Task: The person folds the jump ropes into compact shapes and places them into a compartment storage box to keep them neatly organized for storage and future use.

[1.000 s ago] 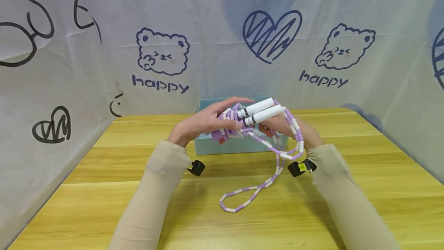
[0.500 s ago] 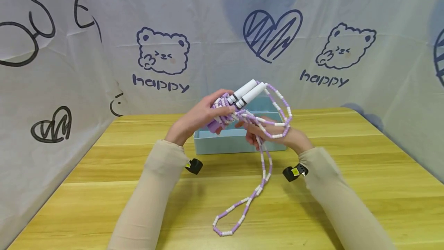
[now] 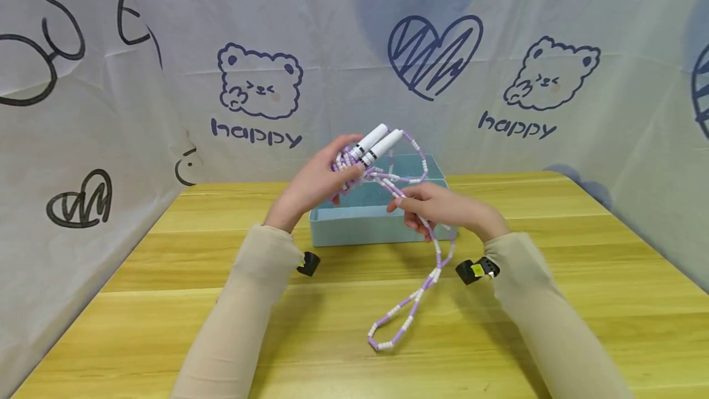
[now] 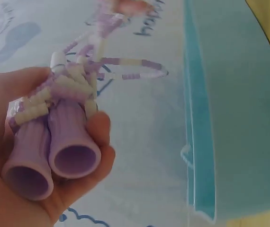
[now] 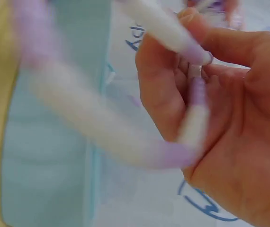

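My left hand [image 3: 318, 178] grips a beaded jump rope by its two handles, white at the upper ends and purple at the flared lower ends. In the left wrist view the hollow purple handle ends [image 4: 76, 158] face the camera, with purple and white beaded rope [image 4: 68, 90] wrapped round them above. To the right, my right hand [image 3: 443, 207] pinches the rope between thumb and fingers. A loop of the jump rope [image 3: 396, 310] hangs below that hand over the table. In the right wrist view, beads cross the curled fingers [image 5: 161, 90], and the nearest strand is blurred.
A light blue open box [image 3: 354, 226] stands on the wooden table [image 3: 221, 325] behind the hands, its lid side raised at the back. A white cloth [image 3: 354, 36] with drawn bears and hearts hangs behind and at the sides.
The left hand has moved slightly left and up, with the white handles tilting more upright. The right hand has come out from behind the rope and now pinches it; the hanging loop has swung.
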`<state>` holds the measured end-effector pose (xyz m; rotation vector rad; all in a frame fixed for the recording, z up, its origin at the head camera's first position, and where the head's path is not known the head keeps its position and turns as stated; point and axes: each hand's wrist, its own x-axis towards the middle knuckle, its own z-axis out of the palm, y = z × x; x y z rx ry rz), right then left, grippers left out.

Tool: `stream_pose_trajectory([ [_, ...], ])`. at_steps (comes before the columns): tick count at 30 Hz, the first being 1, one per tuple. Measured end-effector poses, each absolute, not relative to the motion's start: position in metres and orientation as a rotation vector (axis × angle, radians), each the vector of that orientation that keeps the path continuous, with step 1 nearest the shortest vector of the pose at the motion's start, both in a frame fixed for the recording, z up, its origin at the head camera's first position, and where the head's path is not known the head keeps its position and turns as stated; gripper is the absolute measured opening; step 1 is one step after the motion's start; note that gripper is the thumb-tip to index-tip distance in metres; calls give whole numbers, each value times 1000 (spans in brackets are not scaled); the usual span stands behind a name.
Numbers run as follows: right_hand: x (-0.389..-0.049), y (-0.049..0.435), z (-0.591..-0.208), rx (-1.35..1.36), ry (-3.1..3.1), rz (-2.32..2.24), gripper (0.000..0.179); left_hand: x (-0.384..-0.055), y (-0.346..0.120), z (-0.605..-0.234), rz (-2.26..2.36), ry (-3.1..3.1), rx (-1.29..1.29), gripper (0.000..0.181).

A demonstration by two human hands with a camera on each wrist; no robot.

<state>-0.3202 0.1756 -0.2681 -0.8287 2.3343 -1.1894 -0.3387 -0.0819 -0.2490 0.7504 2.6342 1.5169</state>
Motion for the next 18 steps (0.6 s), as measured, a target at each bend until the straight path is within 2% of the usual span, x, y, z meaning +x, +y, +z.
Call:
stream_pose_trajectory([
  [6,-309,176,-250,-903,2443,-1121,20,-336,-79,-252,1106,2904,754,46],
  [18,-298,166,-242,-980,2650,-1016,19,-323,-58,-256,706,2931,864,40],
])
